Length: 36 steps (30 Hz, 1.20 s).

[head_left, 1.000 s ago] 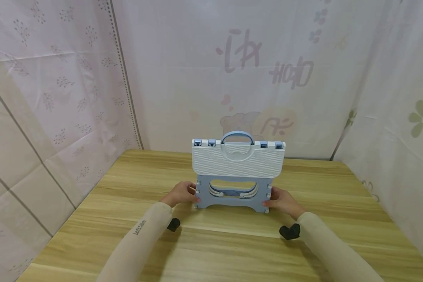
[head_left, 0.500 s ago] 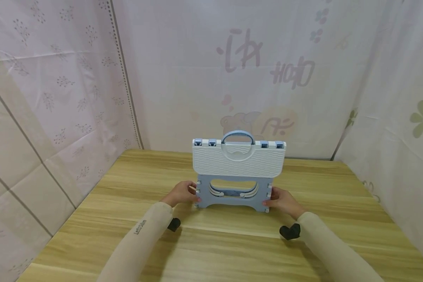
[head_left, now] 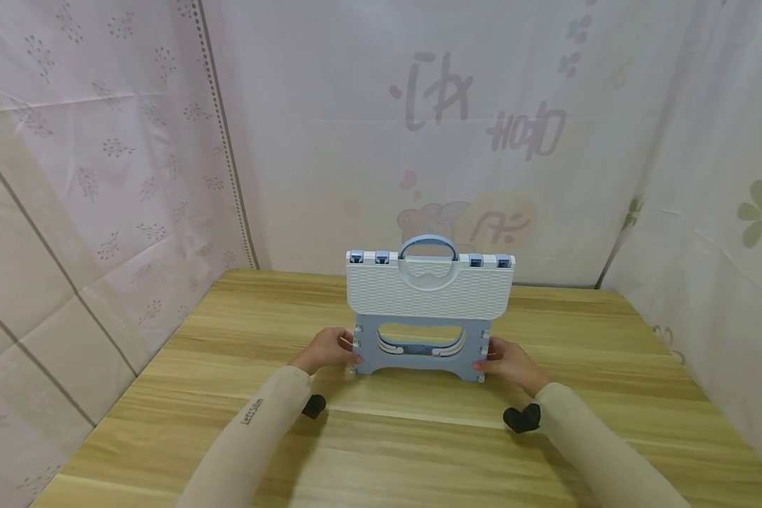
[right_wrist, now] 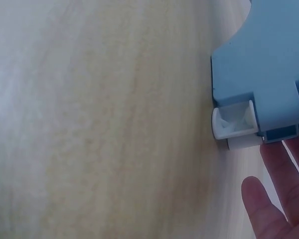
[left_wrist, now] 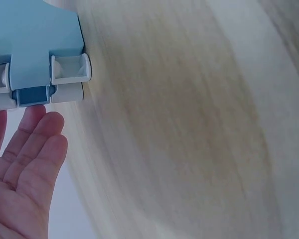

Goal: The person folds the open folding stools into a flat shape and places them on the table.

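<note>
A folded white-and-blue folding stool stands upright on the wooden table, its blue carry handle up and its blue leg panel down. My left hand grips the lower left side of the leg panel, thumb on the front face. On the opposite side, my right hand holds the panel the same way. In the left wrist view, fingertips meet the hinged edge of the stool. The right wrist view shows fingers at the other hinged edge, below the blue panel.
The wood-grain table spreads around the stool on all sides. Printed curtains hang behind the table and along its left and right. A black piece sits at the right wrist, another at the left.
</note>
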Tool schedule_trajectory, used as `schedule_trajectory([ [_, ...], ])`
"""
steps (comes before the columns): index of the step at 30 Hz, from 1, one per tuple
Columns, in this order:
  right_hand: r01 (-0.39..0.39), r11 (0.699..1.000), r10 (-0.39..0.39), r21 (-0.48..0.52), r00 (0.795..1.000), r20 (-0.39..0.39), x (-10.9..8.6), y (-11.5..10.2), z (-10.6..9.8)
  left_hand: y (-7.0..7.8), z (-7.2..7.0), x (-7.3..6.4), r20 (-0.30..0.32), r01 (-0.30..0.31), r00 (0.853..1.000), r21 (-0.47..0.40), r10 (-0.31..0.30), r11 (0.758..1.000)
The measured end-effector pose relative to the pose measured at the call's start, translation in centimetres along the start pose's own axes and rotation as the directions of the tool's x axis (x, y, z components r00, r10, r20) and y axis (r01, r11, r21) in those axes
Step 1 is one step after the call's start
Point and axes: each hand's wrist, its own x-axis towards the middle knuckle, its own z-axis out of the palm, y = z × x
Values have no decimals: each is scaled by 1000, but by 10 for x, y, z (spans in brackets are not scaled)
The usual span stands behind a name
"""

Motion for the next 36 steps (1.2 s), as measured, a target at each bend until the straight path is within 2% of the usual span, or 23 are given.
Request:
schedule_trajectory([
  [16, 13, 1000, -14, -20, 1000, -10, 0, -2, 1, 3, 2, -3, -25, 4, 1000, 12, -4, 1000],
  [36, 9, 999, -7, 37, 998, -54, 1, 7, 6, 4, 0, -4, -16, 3, 1000, 10, -3, 1000],
])
